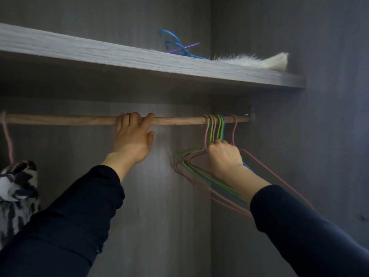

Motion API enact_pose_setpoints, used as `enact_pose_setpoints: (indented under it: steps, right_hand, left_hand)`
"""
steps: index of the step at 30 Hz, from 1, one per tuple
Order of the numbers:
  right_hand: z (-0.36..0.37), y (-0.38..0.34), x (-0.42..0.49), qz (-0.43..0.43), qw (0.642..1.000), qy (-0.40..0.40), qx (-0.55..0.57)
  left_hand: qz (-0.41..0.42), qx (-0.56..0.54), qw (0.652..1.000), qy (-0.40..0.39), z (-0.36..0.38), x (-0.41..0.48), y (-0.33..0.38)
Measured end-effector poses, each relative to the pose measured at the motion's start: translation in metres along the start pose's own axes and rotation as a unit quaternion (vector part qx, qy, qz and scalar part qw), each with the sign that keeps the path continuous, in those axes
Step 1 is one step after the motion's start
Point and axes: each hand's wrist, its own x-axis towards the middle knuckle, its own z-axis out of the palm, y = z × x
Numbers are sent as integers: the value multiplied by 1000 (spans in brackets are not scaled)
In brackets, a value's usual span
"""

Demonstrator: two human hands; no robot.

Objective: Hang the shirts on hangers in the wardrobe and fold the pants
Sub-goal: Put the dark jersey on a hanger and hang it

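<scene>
My left hand (132,138) curls over the wooden rod (79,119), so its fingertips are lost behind it, and the rod's left end runs off the frame's left edge. Right of centre, my right hand (224,156) closes among the bunched hangers (199,156). I cannot tell which neck it grips, and their lower bars vanish behind my right sleeve (299,226). At lower left the edge cuts the black-and-white garment (18,188). The shelf (119,56) lip hides the undersides of the blue hangers (175,46) and the white furry thing (259,60).

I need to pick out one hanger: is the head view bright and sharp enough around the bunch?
Head view: dim, corners darker; hangers below the right hand are smeared, though colours read apart; hooks on the rail look sharper; shelf grain is crisp; no glare.
</scene>
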Motion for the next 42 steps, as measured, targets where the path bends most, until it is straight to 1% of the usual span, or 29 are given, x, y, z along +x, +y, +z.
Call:
enact_pose_setpoints:
  steps: [2, 6, 7, 10, 13, 15, 16, 18, 20, 23, 26, 28, 30, 34, 38, 42]
  right_hand:
    - [-5, 0, 6, 2, 999, -10, 38]
    - [-11, -5, 12, 17, 989, -68, 132]
    - [-12, -7, 12, 18, 987, -62, 144]
    - [-14, -12, 15, 38, 977, -7, 209]
    - [-17, -18, 21, 64, 953, 5, 296]
    - [-15, -23, 23, 88, 929, 0, 358]
    - [-13, -25, 24, 99, 914, -14, 394]
    - [-8, -29, 19, 114, 882, -64, 453]
    - [-6, -33, 6, 115, 864, -93, 481]
    - [-16, -35, -27, 107, 870, -87, 473]
    - [-32, -32, -71, 97, 879, -98, 457]
    - [-42, -29, -104, 112, 880, -106, 450]
    - [-49, -27, -140, 134, 883, -117, 434]
    - [-58, -16, -225, 191, 882, -165, 397]
    - [-72, 14, -314, 262, 867, -182, 384]
    - [-93, 70, -396, 334, 861, -185, 337]
  left_hand:
    - [-3, 4, 1000, -10, 1, 2, -1]
    - [-4, 5, 1000, -30, 1, 3, -5]
    - [-7, 7, 999, -35, 1, 3, -5]
    - [-12, 12, 999, -51, -1, 3, -7]
    - [-12, 11, 999, -51, -4, 3, -7]
    - [-13, 6, 998, -54, -6, 1, -7]
    - [-15, 2, 998, -59, -6, 0, -6]
    - [-27, -3, 996, -86, -9, -2, -1]
    - [-51, -15, 991, -127, -12, -9, 9]
    - [-87, -62, 980, -170, -19, -36, 31]
    - [-88, -101, 970, -205, -23, -80, 56]
    - [-93, -144, 960, -219, -28, -111, 71]
    - [-102, -194, 949, -225, -33, -142, 88]
    - [-82, -253, 938, -223, -45, -208, 125]
    - [-98, -303, 908, -272, -60, -268, 179]
    - [-53, -325, 886, -326, -76, -315, 263]
